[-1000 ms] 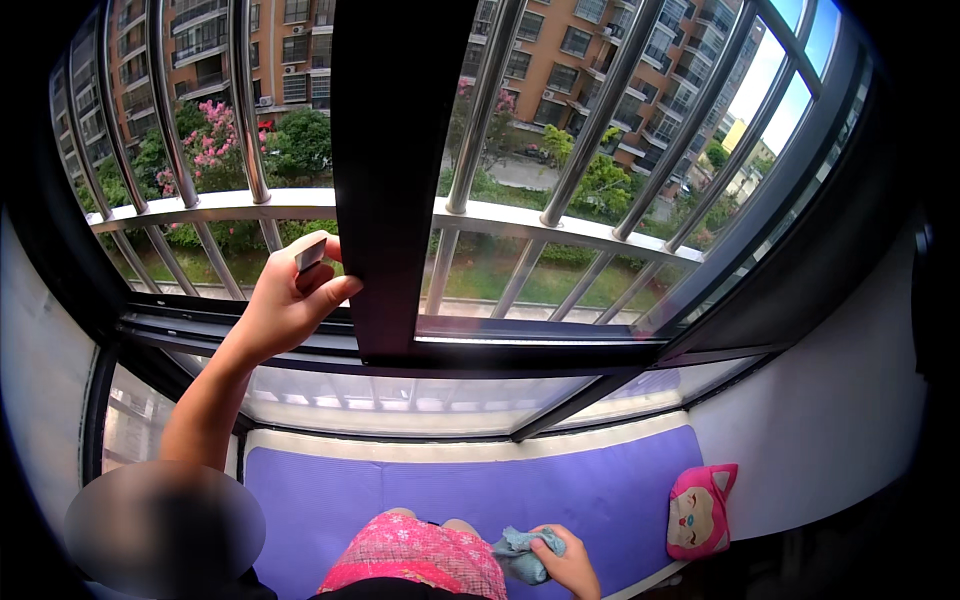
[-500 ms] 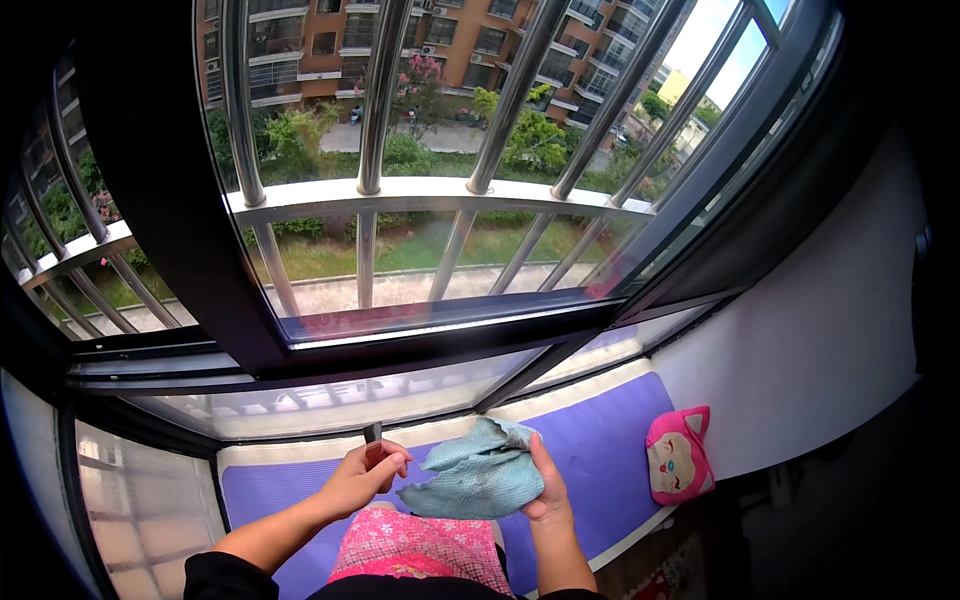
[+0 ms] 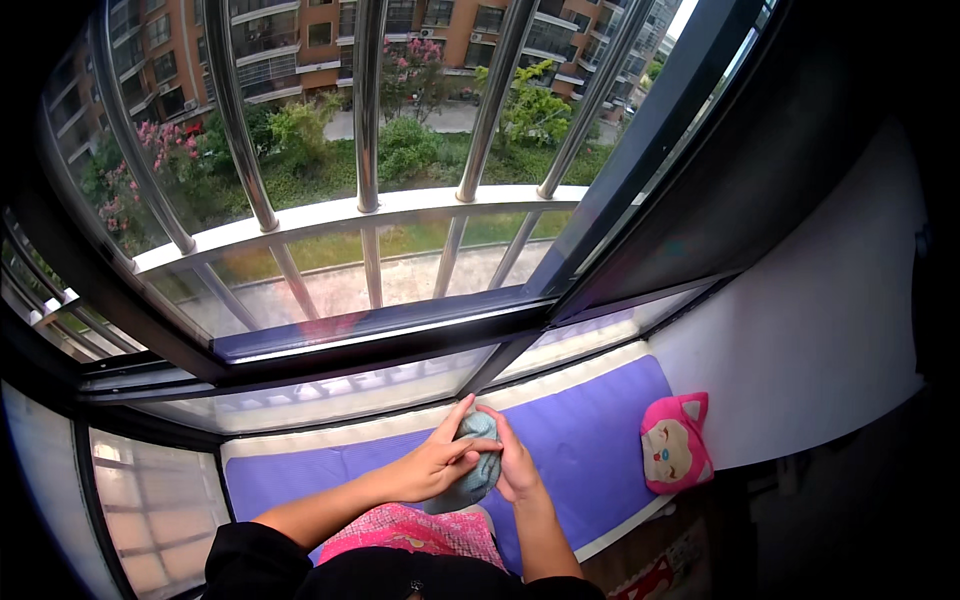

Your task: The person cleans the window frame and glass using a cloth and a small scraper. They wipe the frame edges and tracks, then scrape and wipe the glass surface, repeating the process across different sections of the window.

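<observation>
A grey-blue cloth (image 3: pixel 482 430), bunched into a small bundle, is between my two hands above the purple mat. My right hand (image 3: pixel 516 465) curls round its right side, fingers along the top edge. From the left, my left hand (image 3: pixel 432 468) lies against it, one finger pointing up along its edge and another reaching across to my right hand. The lower end of the cloth hangs over my pink patterned clothing (image 3: pixel 420 535). The dark and brown handled tool that was in my left hand is out of sight; whether my fingers or the cloth hide it, I cannot tell.
A purple mat (image 3: pixel 590 430) covers the ledge below a dark-framed window (image 3: pixel 380 350). Metal bars (image 3: pixel 367 110) stand outside the glass. A pink cat-faced cushion (image 3: pixel 675 443) sits at the mat's right end, by a white wall (image 3: pixel 790 340).
The cloth has gone from spread out to bunched up. My left hand has moved right onto it, and its tool no longer shows. My view of the window has shifted.
</observation>
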`<state>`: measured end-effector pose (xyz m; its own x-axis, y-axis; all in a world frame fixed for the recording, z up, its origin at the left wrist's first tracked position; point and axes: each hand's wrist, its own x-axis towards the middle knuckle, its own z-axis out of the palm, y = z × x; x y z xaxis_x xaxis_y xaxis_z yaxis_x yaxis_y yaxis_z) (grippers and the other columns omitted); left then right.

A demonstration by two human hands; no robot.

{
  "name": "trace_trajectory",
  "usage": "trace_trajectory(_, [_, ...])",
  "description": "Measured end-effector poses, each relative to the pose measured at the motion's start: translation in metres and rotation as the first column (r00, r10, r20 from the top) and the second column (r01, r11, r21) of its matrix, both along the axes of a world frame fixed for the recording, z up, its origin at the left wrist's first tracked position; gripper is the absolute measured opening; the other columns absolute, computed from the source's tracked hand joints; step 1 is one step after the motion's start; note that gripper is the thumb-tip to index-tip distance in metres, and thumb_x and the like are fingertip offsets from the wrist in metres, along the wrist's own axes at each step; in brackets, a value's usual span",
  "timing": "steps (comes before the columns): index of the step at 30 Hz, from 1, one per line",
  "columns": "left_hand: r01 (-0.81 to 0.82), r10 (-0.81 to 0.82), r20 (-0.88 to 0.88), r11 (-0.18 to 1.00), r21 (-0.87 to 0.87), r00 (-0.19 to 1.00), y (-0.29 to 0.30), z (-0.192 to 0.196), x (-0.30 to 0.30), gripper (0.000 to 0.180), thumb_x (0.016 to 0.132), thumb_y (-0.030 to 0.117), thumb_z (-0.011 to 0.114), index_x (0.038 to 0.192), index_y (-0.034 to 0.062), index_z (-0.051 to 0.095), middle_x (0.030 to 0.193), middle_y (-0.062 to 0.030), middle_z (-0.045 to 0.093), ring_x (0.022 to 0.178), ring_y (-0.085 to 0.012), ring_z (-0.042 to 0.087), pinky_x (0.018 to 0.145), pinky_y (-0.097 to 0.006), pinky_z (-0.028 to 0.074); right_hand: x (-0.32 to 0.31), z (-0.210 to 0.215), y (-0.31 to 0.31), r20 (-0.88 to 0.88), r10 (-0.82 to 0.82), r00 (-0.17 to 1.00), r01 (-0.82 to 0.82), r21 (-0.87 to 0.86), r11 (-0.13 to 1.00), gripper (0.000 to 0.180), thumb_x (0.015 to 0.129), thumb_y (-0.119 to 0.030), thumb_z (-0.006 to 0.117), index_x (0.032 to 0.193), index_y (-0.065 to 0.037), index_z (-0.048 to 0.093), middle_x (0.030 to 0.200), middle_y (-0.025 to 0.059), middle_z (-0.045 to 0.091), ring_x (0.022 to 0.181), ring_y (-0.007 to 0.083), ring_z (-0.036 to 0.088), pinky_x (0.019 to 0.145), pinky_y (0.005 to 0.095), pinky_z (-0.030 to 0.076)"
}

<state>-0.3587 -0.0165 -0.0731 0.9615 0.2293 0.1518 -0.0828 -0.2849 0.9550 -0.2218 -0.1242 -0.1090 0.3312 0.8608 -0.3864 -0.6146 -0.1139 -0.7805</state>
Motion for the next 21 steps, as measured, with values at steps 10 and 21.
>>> trace_trajectory(10, [-0.164,0.202,-0.156,0.960,0.229,0.967,-0.021,-0.018,0.034,0.056,0.076,0.011,0.062,0.130,0.0123,0.045,0.104,-0.0205,0.046,0.101,-0.0390,0.046,0.090,-0.043,0.040,0.026,-0.003,0.013,-0.207,0.033,0.978,-0.072,-0.182,0.981,0.072,0.095,-0.057,0.032,0.142,-0.003,0.027,0.129,0.0173,0.046,0.115,0.0266,0.051,0.096,0.0406,0.043])
trace_trajectory(21, [-0.610,0.556,-0.250,0.732,-0.303,0.792,-0.001,-0.027,0.031,0.020,0.084,0.007,0.050,0.101,-0.0006,0.043,0.081,-0.0106,0.046,0.074,-0.0187,0.047,0.069,-0.032,0.043,0.018,0.054,-0.006,0.862,0.069,0.502,0.016,-0.089,0.996,0.016,0.085,-0.012,0.066,0.096,0.000,0.065,0.092,0.0067,0.062,0.078,0.0128,0.061,0.068,0.0238,0.049])
